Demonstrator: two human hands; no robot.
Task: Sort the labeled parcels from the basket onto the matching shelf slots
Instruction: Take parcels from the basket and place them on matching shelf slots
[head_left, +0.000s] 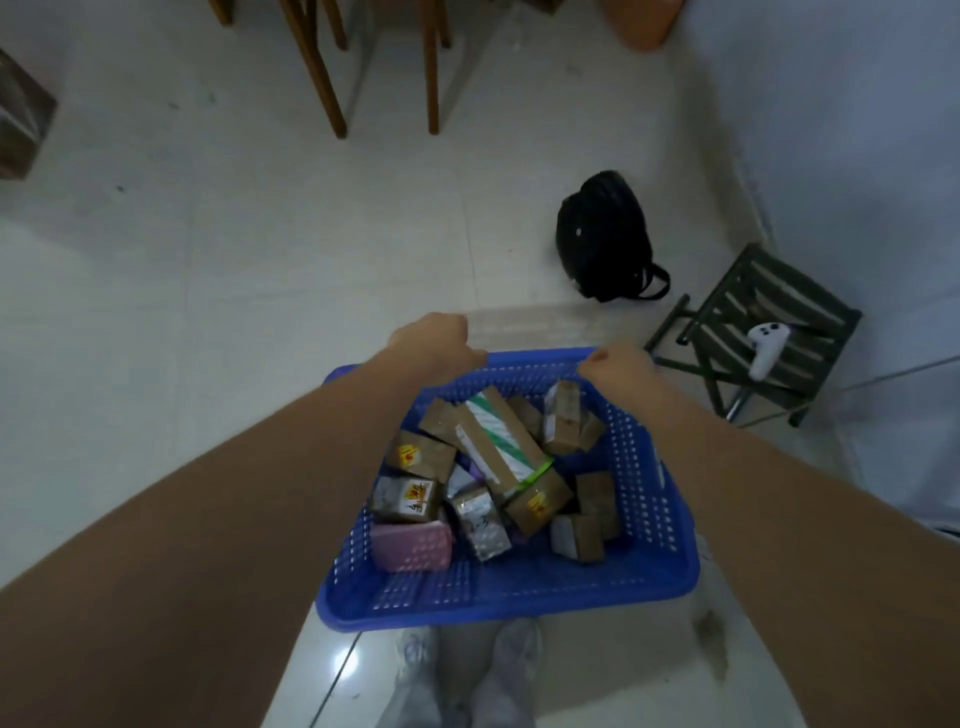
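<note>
Gripping far rim: left hand (434, 340) and right hand (615, 364), fingers curled over it | blue perforated basket (649, 519) held above floor | parcels (498, 467) heaped inside: brown-taped boxes, yellow labels, one pink.

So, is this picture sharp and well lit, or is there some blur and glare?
Head view: dim, bluish light; the parcels in the basket are soft, their labels unreadable; one glare spot on the floor tile; wide-angle stretch enlarges both forearms at the edges.
</note>
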